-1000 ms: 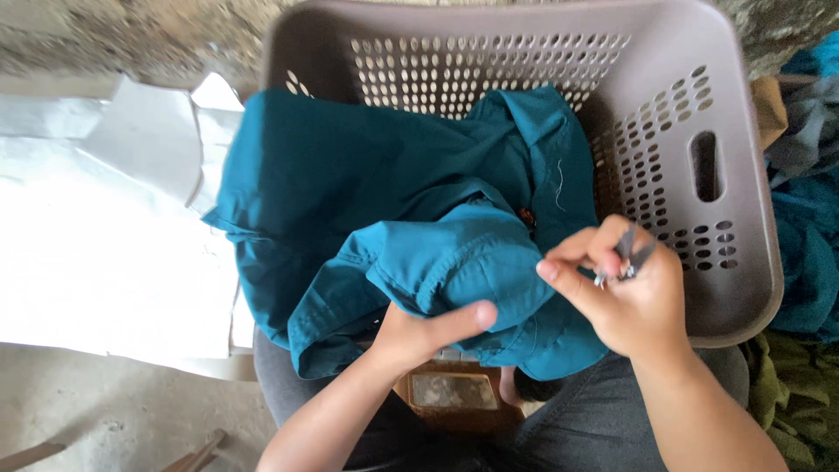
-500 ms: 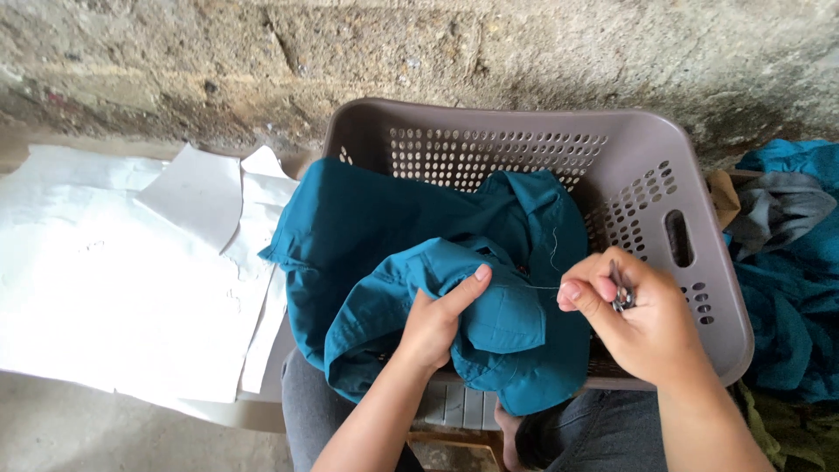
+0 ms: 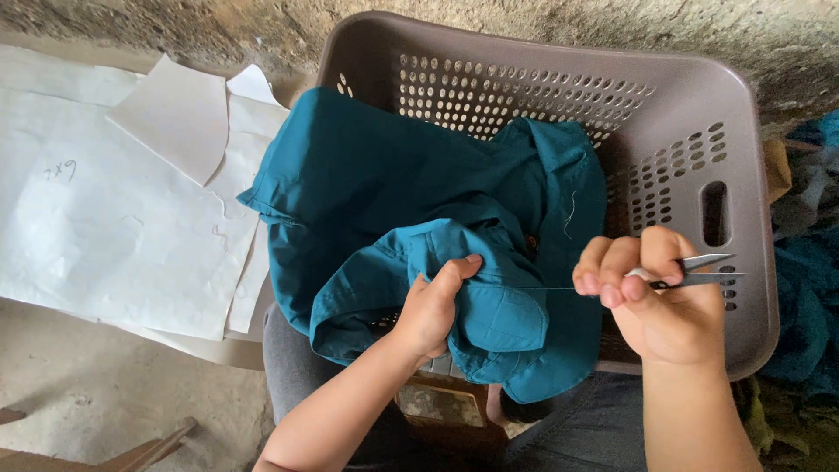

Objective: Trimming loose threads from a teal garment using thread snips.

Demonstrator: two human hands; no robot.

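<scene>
An informal garment workshop is indicated. A rough stone wall (image 3: 542,35) is seen beyond the hands. White paper pattern pieces (image 3: 114,218) are spread on bare concrete floor (image 3: 105,393) to their left. More teal garments (image 3: 808,306) are piled to their right.

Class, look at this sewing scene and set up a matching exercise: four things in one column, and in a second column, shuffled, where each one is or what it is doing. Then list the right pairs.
Things:
1. left hand
2. right hand
3. basket
4. paper sheets

Places or states:
A. spread on the floor at the left
B. grips a fold of the teal garment
C. holds the teal garment inside it
D. pinches a taut thread and holds small snips

Pairs: 1-B, 2-D, 3-C, 4-A
</scene>
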